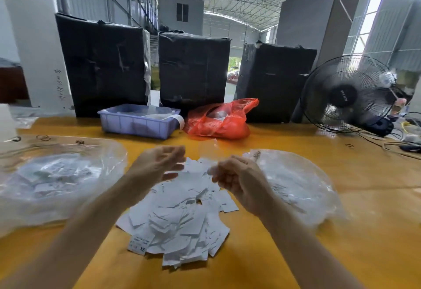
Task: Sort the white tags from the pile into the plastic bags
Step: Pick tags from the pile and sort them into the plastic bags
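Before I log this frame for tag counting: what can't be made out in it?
Head view only:
- Right hand: motion-blurred; whether it pinches a tag is unclear.
- Left hand: blurred, its grip unclear.
- Tags in the left plastic bag and right plastic bag: hazed by glare and film, uncountable.
- Pile of white tags: print too small, except one "XS".
- Purple tray: its wall hides the contents.

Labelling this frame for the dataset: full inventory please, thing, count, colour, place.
white tags: a pile, white, table centre
plastic bags: two, clear, left and right of pile, tags inside
table: one, yellow
tray: one, lilac, behind pile
red bag: one, right of tray
wrapped boxes: three, black, table's far edge
fan: one, black, far right
left hand: above pile, fingers curled, blurred
right hand: above pile, curled, seems to pinch a tag
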The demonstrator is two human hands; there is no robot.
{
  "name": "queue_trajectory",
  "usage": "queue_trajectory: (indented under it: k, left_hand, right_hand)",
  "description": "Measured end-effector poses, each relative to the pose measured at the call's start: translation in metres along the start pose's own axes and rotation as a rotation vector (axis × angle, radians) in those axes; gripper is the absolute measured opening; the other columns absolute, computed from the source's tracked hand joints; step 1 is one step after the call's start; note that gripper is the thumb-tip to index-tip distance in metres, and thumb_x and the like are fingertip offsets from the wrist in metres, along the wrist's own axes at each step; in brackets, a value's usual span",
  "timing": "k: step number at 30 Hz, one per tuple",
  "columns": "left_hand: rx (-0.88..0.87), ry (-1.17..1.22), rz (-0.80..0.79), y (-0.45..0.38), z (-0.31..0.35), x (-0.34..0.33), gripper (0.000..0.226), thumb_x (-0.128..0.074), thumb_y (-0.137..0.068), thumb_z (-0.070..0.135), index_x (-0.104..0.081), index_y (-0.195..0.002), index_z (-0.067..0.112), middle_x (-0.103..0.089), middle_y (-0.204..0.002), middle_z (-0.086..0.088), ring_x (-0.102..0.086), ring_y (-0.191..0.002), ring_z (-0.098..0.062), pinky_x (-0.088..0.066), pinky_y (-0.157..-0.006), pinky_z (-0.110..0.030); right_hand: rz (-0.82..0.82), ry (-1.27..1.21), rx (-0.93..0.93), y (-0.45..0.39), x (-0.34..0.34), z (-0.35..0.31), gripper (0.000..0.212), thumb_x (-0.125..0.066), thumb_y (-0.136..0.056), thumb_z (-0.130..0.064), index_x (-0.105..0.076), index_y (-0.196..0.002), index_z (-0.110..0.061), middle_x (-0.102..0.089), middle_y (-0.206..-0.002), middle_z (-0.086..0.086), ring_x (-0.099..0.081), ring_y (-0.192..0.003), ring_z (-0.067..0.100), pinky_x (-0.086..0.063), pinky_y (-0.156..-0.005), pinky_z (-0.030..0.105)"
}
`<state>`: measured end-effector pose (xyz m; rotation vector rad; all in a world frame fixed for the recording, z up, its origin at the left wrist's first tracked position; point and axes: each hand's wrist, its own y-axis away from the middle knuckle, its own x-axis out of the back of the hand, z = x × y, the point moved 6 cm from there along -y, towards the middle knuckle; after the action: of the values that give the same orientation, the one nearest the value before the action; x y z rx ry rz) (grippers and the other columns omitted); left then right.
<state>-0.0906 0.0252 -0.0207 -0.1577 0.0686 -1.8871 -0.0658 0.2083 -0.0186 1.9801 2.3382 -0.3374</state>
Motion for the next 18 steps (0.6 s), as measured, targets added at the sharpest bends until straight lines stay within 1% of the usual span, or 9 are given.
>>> queue_trajectory:
  k: [1,2,4,6,10,12,14,16,18]
  left_hand:
    - [0.041,0.073,-0.041,0.001,-0.003,-0.010,0.096,-0.080,-0.038,0.071,-0.063,-0.113,0.012,-0.071,-0.109,-0.010,-0.068,-0.099,-0.026,-0.057,-0.081,-0.034]
    - [0.060,0.104,-0.116,0.004,-0.003,-0.020,0.090,-0.083,-0.035,0.068,-0.069,-0.104,0.012,-0.072,-0.105,-0.010,-0.070,-0.094,-0.024,-0.057,-0.075,-0.029]
    - [0.054,0.145,-0.182,0.010,-0.002,-0.030,0.062,-0.086,-0.046,0.053,-0.074,-0.090,0.012,-0.073,-0.099,-0.012,-0.071,-0.090,-0.024,-0.056,-0.069,-0.025]
    - [0.071,0.130,-0.075,0.009,-0.005,-0.024,0.042,-0.082,-0.058,0.030,-0.072,-0.093,0.009,-0.074,-0.094,-0.013,-0.071,-0.084,-0.021,-0.055,-0.066,-0.021]
    - [0.097,0.122,0.138,0.008,-0.014,-0.012,0.032,-0.079,-0.063,0.002,-0.067,-0.093,0.000,-0.071,-0.080,-0.017,-0.070,-0.067,-0.017,-0.054,-0.059,-0.017]
    - [0.109,0.135,0.220,0.007,-0.018,-0.008,0.027,-0.078,-0.066,-0.001,-0.066,-0.090,0.002,-0.068,-0.073,-0.012,-0.067,-0.057,-0.012,-0.051,-0.054,-0.017]
    - [0.115,0.166,0.267,0.006,-0.021,-0.006,0.028,-0.078,-0.063,0.001,-0.065,-0.087,0.005,-0.067,-0.064,-0.006,-0.064,-0.053,-0.009,-0.049,-0.056,-0.019]
    - [0.118,0.194,0.278,0.005,-0.023,-0.006,0.031,-0.079,-0.058,0.005,-0.065,-0.086,0.006,-0.066,-0.060,-0.003,-0.063,-0.053,-0.008,-0.047,-0.059,-0.021]
    - [0.118,0.207,0.278,0.006,-0.024,-0.007,0.037,-0.080,-0.052,0.009,-0.065,-0.086,0.007,-0.066,-0.061,-0.003,-0.063,-0.054,-0.009,-0.048,-0.059,-0.020]
  right_hand:
    - [-0.047,0.033,-0.026,0.002,-0.013,0.005,0.021,-0.049,-0.090,-0.001,-0.058,-0.071,-0.006,-0.067,-0.069,0.011,-0.063,-0.058,0.017,-0.047,-0.057,0.023]
    - [-0.071,0.076,-0.038,0.004,-0.021,0.010,0.022,-0.049,-0.089,0.000,-0.057,-0.069,-0.006,-0.063,-0.065,0.010,-0.062,-0.055,0.017,-0.046,-0.054,0.023]
    - [-0.093,0.198,-0.031,0.006,-0.027,0.015,0.021,-0.050,-0.088,0.001,-0.054,-0.069,-0.006,-0.058,-0.064,0.013,-0.059,-0.053,0.019,-0.042,-0.053,0.025]
    - [-0.118,0.288,-0.029,0.007,-0.028,0.018,0.020,-0.050,-0.090,-0.001,-0.053,-0.070,-0.006,-0.059,-0.069,0.017,-0.058,-0.055,0.020,-0.039,-0.056,0.027]
    - [-0.119,0.347,-0.035,0.006,-0.024,0.025,0.023,-0.052,-0.095,-0.015,-0.060,-0.075,-0.006,-0.069,-0.078,0.016,-0.062,-0.062,0.019,-0.042,-0.061,0.027]
    - [-0.110,0.310,-0.047,0.005,-0.023,0.028,0.027,-0.056,-0.093,-0.029,-0.064,-0.081,-0.006,-0.073,-0.082,0.012,-0.065,-0.067,0.018,-0.046,-0.062,0.024]
    - [-0.124,0.295,-0.062,0.004,-0.025,0.029,0.029,-0.064,-0.083,-0.039,-0.068,-0.085,-0.011,-0.074,-0.085,0.007,-0.068,-0.070,0.014,-0.049,-0.061,0.019]
    - [-0.139,0.304,-0.074,0.005,-0.026,0.030,0.026,-0.070,-0.075,-0.039,-0.070,-0.085,-0.015,-0.075,-0.086,0.005,-0.068,-0.072,0.011,-0.048,-0.061,0.016]
    - [-0.125,0.279,-0.074,0.005,-0.025,0.032,0.017,-0.072,-0.078,-0.030,-0.070,-0.085,-0.015,-0.075,-0.085,0.005,-0.068,-0.071,0.011,-0.048,-0.059,0.015]
